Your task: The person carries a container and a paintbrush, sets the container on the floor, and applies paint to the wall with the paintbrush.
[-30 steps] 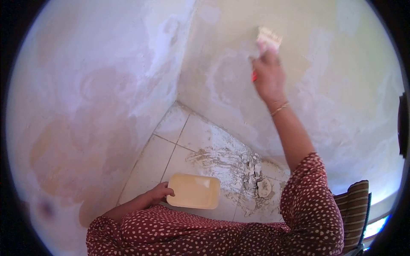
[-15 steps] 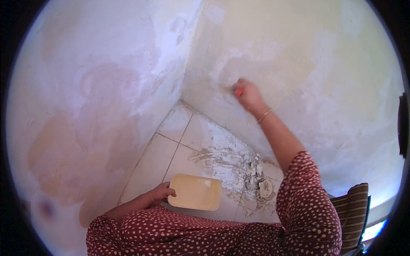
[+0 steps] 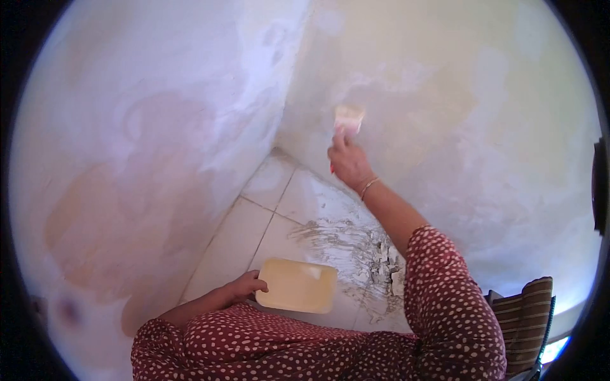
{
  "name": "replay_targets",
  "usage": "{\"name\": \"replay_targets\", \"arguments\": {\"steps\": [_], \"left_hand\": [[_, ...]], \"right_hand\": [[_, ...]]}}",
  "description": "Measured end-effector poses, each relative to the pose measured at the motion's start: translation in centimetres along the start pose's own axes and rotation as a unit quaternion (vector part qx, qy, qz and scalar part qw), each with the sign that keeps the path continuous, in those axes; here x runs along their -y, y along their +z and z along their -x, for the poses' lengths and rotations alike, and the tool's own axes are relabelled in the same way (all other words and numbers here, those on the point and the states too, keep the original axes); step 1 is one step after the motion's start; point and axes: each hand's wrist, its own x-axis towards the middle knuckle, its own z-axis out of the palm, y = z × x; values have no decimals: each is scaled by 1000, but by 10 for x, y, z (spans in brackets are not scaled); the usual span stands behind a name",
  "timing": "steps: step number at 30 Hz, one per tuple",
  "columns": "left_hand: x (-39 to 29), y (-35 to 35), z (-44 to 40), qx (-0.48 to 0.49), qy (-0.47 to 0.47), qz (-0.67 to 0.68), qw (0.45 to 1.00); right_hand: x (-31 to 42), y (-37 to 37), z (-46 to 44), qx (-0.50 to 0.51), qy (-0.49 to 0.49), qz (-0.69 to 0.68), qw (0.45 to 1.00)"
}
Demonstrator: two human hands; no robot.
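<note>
In the head view, the only 1 here, the right hand (image 3: 351, 162) is closed around a wide flat brush with a pale cream head and a red handle (image 3: 349, 119), gripping it by the handle. The brush lies straight ahead of that hand — its head beyond the fingers, a bit of red showing below the palm. Its long axis runs nearly up and down the frame, the head leaning slightly right, so it roughly carries on from the hand rather than crossing it. The head is at the blotchy whitish-yellow plaster wall on the right (image 3: 438, 120), near the corner where the 2 walls meet; blur hides whether it touches.

The left hand (image 3: 246, 286) is clamped on the near-left side of a shallow, pale yellow rectangular tub (image 3: 298, 307), thumb over the rim. The tub lies below and left of the brush, well apart from it, with its long side running across the frame. Of the 2 hands, the right is much nearer the wall — the left is low, close to the red polka-dot garment (image 3: 254, 340).
</note>
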Motion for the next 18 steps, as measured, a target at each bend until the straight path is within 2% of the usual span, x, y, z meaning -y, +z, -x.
{"name": "replay_targets", "arguments": {"steps": [1,3,5,8,10,12,14,16,18], "left_hand": [[-2,1,2,-10,-10,-10,1000],[-7,5,10,-36,-28,-32,998],[4,-4,2,-17,-31,-30,999],[5,-3,2,-21,-18,-24,999],[6,-3,1,-26,-9,-21,999],[15,-10,-8,-20,-6,-23,1000],[25,-15,-17,-2,15,-16,1000],[25,-15,-16,6,21,-24,999],[17,-11,-12,5,13,-47,999]], "right_hand": [[11,14,10,23,-6,-22,999],[27,28,18,115,70,-117,984],[25,31,16,194,162,-215,943],[-12,22,-1,89,199,-245,945],[-37,-32,-31,49,174,-220,959],[-53,-79,-55,-38,122,-201,971],[-46,-135,-76,-131,109,-138,976],[-44,-169,-92,-268,30,-44,962],[-45,-163,-101,-290,22,31,956]]}}
